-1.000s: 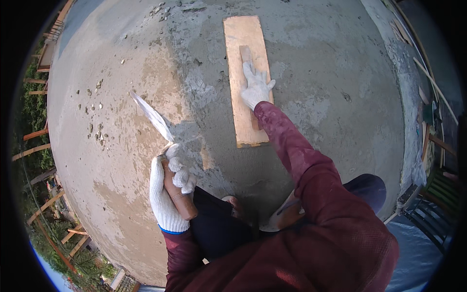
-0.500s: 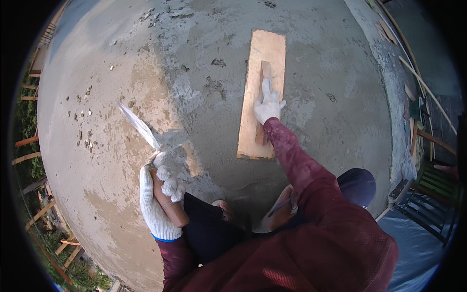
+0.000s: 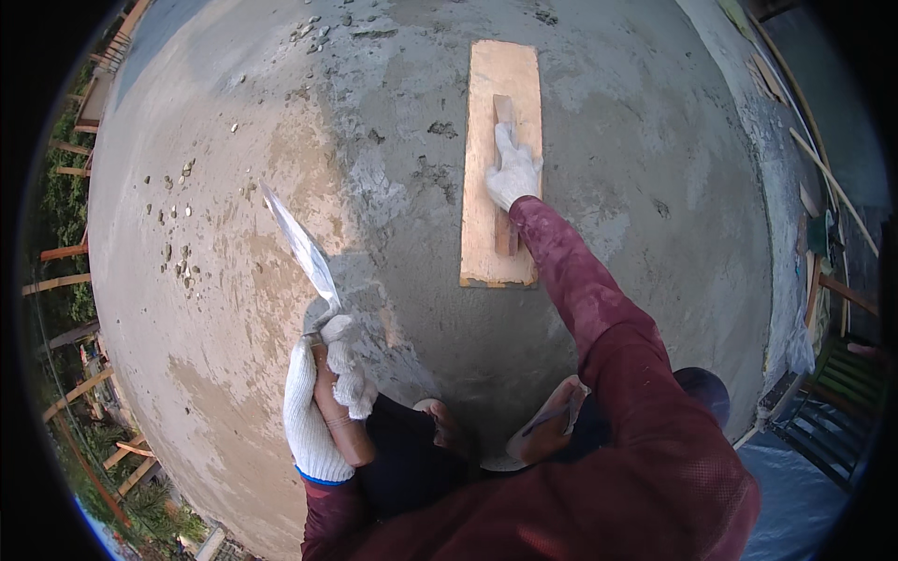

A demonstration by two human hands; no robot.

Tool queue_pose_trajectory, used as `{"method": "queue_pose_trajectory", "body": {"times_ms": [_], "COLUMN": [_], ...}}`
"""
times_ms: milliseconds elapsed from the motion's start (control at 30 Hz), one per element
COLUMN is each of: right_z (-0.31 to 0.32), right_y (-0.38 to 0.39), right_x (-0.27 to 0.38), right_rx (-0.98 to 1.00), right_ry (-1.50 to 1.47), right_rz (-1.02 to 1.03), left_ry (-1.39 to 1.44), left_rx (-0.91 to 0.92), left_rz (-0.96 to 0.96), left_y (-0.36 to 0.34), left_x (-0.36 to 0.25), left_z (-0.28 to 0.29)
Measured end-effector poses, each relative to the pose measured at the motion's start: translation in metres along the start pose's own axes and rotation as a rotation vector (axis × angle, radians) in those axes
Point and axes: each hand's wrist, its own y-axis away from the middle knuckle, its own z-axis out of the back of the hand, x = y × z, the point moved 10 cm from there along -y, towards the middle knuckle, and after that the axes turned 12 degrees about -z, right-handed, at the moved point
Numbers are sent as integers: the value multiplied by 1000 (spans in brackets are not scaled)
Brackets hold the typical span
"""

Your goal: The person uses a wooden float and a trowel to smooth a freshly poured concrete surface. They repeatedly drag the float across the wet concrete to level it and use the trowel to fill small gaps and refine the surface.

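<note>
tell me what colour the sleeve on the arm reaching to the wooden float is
Dark red sleeve, clearest in the head view.

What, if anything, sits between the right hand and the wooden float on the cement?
Nothing visible does. The gloved right hand already grips the handle of the wooden float, which lies flat on the wet cement surface. The left hand holds a trowel apart from it.

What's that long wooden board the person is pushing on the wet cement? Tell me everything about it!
The wooden float is a long, flat rectangle of pale orange-brown wood, lying flat on the grey wet cement. It points away from the person, a little tilted. A narrow wooden handle strip runs along its middle. The right hand, in a white knitted glove, grips that handle near the far half. Its edges look smeared with grey cement, and the near end casts a thin shadow.
</note>
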Motion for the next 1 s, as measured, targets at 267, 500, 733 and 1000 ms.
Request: {"method": "queue_pose_trajectory", "body": {"times_ms": [267,500,733,1000], "right_z": [-101,-205,-154,209], "right_y": [73,184,161,6], "right_x": [138,239,223,-133], "right_rx": [161,2,570,102], "right_ry": [-21,-184,-352,31], "right_rz": [279,494,386,-7], "left_ry": [205,120,165,54], "left_rx": [-91,16,91,222], "left_rz": [-32,-48,-73,-36], "left_y": [15,2,1,15], "left_x": [-5,1,-4,2], "left_z": [-16,-29,-13,-21]}}
